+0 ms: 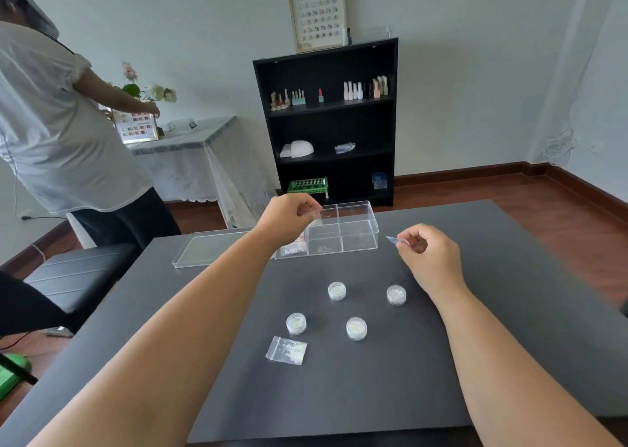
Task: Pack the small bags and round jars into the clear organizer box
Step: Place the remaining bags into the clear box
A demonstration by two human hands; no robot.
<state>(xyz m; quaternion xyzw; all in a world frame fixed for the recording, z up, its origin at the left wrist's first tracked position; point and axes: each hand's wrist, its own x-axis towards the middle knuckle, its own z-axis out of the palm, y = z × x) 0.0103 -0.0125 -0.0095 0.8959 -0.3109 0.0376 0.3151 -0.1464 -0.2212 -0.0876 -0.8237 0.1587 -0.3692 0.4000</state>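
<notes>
The clear organizer box (pixel 356 239) stands at the far middle of the dark table, its compartments partly holding a small bag (pixel 293 248) at the near left. My left hand (pixel 287 218) hovers over the box's left side, fingers pinched on a small clear bag at the rim. My right hand (pixel 426 254) is to the right of the box, pinching another small bag (pixel 396 241). Several round jars lie on the table, among them jar (pixel 337 291), jar (pixel 396 294) and jar (pixel 296 323). One small bag (pixel 287 350) lies flat near the front.
The box's clear lid (pixel 207 251) lies flat to the left of the box. A person in a white shirt (pixel 57 123) stands at the left by a black bench (pixel 78 273). A black shelf (pixel 328 123) stands against the far wall.
</notes>
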